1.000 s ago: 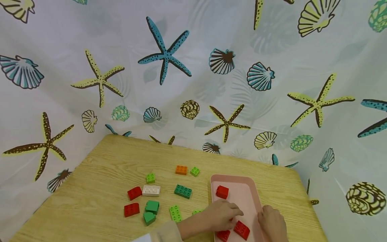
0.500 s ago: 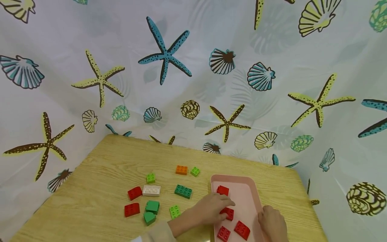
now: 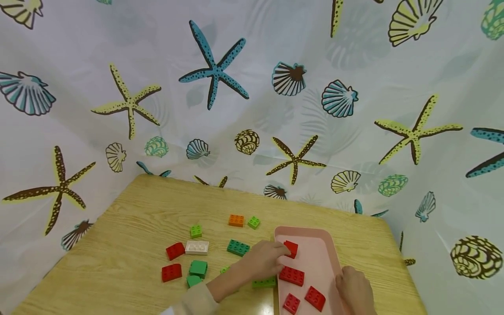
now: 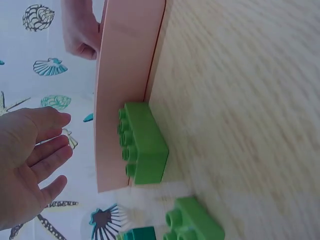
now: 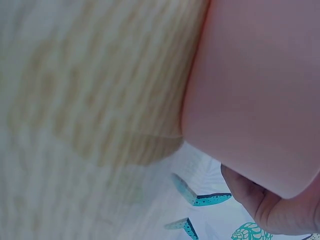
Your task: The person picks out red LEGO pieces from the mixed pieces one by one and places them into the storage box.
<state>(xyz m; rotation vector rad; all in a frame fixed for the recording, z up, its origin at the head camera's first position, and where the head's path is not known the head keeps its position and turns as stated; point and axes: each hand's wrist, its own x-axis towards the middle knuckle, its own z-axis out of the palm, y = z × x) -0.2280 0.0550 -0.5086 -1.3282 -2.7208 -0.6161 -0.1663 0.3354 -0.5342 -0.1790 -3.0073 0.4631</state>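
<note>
My left hand (image 3: 264, 260) hangs over the left rim of the pink tray (image 3: 316, 249), its fingertips overlapping a red brick (image 3: 292, 248) at the tray's far end. In the left wrist view the left hand (image 4: 30, 155) has loosely spread fingers with nothing between them. Inside the tray, just below that hand, lies a longer red brick (image 3: 292, 276). Nearer the front are a small red brick (image 3: 291, 303) and a red brick with a sloped end (image 3: 315, 298). My right hand (image 3: 355, 291) grips the tray's right rim, its thumb or finger curled at the wall (image 5: 250, 195).
Left of the tray, the wooden table (image 3: 157, 210) bears a light green brick (image 3: 264, 282), a dark green brick (image 3: 238, 247), an orange brick (image 3: 236, 220), a white brick (image 3: 197, 247) and two red bricks (image 3: 171, 273). A patterned curtain (image 3: 252, 113) surrounds the table.
My left hand has moved left and back, off the tray's middle, and the longer red brick it partly covered now shows whole in the tray. The right hand has stayed on the rim.
</note>
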